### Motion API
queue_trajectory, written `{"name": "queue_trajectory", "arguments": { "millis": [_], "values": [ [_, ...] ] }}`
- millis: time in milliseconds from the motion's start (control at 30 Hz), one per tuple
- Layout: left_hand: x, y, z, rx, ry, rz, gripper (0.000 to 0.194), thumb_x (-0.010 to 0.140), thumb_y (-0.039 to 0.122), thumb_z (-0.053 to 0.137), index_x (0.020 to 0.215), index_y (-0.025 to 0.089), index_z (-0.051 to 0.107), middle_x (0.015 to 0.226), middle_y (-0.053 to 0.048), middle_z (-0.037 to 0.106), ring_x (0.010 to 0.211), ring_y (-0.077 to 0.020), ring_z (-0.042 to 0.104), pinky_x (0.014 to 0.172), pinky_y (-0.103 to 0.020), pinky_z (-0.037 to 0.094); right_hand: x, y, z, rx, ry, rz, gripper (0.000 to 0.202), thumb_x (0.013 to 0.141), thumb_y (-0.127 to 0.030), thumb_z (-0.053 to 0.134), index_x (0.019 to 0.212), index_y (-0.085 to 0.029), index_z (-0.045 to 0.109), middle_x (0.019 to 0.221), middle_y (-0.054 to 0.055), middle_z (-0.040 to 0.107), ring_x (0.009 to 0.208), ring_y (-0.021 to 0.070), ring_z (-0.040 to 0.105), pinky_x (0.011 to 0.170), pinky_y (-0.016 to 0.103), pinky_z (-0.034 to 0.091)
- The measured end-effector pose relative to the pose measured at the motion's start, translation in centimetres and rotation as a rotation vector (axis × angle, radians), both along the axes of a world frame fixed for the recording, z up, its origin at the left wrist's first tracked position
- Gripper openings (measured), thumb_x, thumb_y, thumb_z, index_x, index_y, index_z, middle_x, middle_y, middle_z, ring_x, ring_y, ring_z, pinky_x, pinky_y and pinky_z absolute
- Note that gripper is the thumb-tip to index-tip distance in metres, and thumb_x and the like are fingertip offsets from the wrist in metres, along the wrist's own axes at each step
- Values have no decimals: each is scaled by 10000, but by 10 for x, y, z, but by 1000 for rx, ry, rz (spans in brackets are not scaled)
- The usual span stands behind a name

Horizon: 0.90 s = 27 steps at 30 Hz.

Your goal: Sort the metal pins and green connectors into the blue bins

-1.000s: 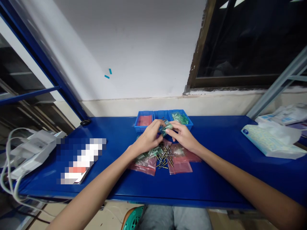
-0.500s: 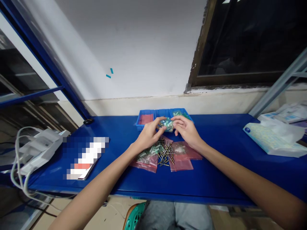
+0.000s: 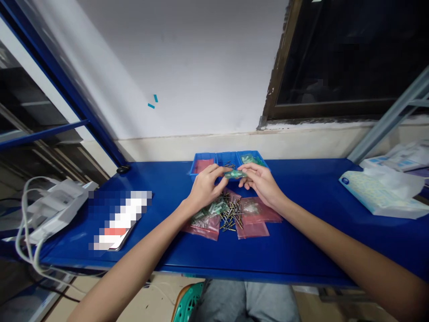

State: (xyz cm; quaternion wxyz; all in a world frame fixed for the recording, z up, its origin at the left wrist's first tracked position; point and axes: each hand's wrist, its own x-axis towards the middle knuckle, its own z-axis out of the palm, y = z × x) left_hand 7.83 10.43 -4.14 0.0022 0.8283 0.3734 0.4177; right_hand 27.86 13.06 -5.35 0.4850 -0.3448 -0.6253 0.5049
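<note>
A small clear greenish plastic bag (image 3: 234,174) is stretched between my hands, just in front of the blue bins. My left hand (image 3: 208,185) pinches its left end between thumb and fingers. At the other end, my right hand (image 3: 259,180) grips it with thumb and forefinger, the other fingers curled. Below lies a pile of thin metal pins (image 3: 231,217), gold and dark. Left of the pile, a pink bag (image 3: 208,230) lies under several small clear-green packets (image 3: 216,209). Right of the pile are more pink bags (image 3: 259,214), with a pale packet on top.
Three joined blue bins (image 3: 203,156) stand against the wall, holding pink bags, pins and green packets. A phone (image 3: 122,223), partly blurred, lies to the left near a white power strip (image 3: 60,208) with cables. A tissue box (image 3: 378,197) sits on the right.
The small bag has turned from showing its broad face to lying nearly flat and edge-on. More of the middle bin, with pins in it, now shows. Both hands stay in nearly the same place.
</note>
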Motion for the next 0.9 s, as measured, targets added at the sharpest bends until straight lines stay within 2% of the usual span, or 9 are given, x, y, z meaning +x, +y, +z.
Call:
{"name": "queue_trajectory", "arguments": {
  "millis": [67,167,300,367,433,533,633,800,900],
  "values": [
    [1,0,1,16,-8,60,201,985,263,507,968,156,675,872,-52,624,810,-163,586,735,-308,499,-1,-3,2,-68,19,41,190,848,-349,608,958,-200,564,832,51,652,622,130,591,500,269,400],
    [2,1,0,-13,-34,83,270,992,305,508,814,147,634,769,-24,575,714,-137,546,655,-275,452,-1,-5,4,-45,-22,70,190,845,-369,640,834,-198,559,702,-3,575,565,99,512,490,248,373],
    [3,1,-3,-125,-138,51,210,998,312,498,1104,155,589,696,21,597,577,-107,519,577,-256,425,1,-5,3,28,-107,67,308,855,-438,653,713,-195,530,613,-33,511,523,83,448,487,240,342],
    [4,0,-4,-146,-200,43,325,989,307,515,1279,159,495,726,21,635,540,-101,513,559,-255,431,1,-5,2,15,-101,76,321,845,-443,670,701,-194,527,646,-23,534,520,82,451,489,248,354],
    [5,-2,-3,-143,-223,42,358,989,308,515,1317,172,465,767,12,661,509,-92,496,539,-255,434,0,-6,3,-5,-69,97,309,846,-443,671,712,-193,550,716,4,568,543,91,469,496,261,386],
    [9,-7,-1,-116,-184,22,230,1012,287,464,1196,196,566,887,-17,692,583,-92,546,571,-253,463,-1,-9,6,-64,16,160,283,892,-476,598,869,-195,625,933,84,637,711,151,568,518,279,448],
    [12,-9,2,-116,-183,8,232,1030,281,430,1143,195,613,1024,-49,694,682,-109,582,607,-263,480,-1,-11,12,-98,94,227,287,925,-465,537,995,-203,632,1096,127,650,922,220,614,535,283,470],
    [9,-6,1,-79,-120,-36,331,942,381,620,1220,201,615,1027,-66,641,819,-163,588,724,-316,516,4,-10,15,-55,62,170,264,928,-442,523,923,-200,628,1133,137,661,995,254,618,599,316,510],
    [9,-4,-2,-15,-117,-48,248,937,346,632,1127,190,661,975,-57,595,894,-177,584,806,-343,508,5,-10,17,-10,8,185,362,982,-471,423,854,-207,634,1303,124,606,1073,259,608,628,322,529]
  ]
}}
